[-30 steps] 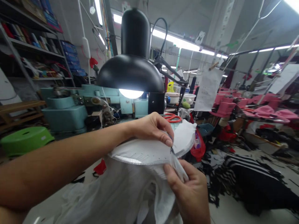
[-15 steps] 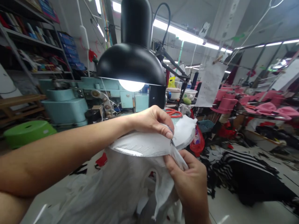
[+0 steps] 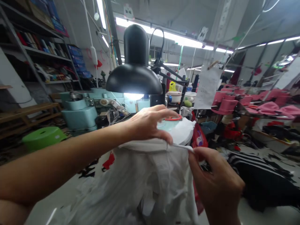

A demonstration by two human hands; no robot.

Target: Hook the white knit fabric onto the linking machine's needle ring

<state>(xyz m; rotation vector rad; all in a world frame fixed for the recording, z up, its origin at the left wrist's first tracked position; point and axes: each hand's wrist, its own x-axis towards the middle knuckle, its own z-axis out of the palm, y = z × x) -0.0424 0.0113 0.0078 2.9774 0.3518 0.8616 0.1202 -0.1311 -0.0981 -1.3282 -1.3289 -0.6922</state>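
White fabric [image 3: 138, 172] hangs in folds in front of me, its upper edge draped over the work surface under the lamp. My right hand [image 3: 215, 175] pinches a corner of that edge between thumb and fingers and holds it out to the right. Over the fabric's top edge reaches my left hand [image 3: 150, 122], its fingers stretched out and apart from the thumb. The left thumb tip rests at the edge, close to a short seam line. Behind the left fingers, red-handled scissors [image 3: 174, 118] are partly hidden. More white cloth [image 3: 181, 131] lies beside them.
A black lamp [image 3: 134, 76] hangs lit above the hands. Pale blue machines [image 3: 79, 117] and a green stool [image 3: 44, 137] stand at the left. To the right are a red bag [image 3: 200, 136], a hanging paper sheet [image 3: 206, 87] and dark striped cloth [image 3: 260, 175] on the floor.
My right hand has moved right and stretched the fabric edge straighter. My left fingers have opened from a pinch. The zigzag-stitched edge seen before is turned out of sight. The view has shifted back.
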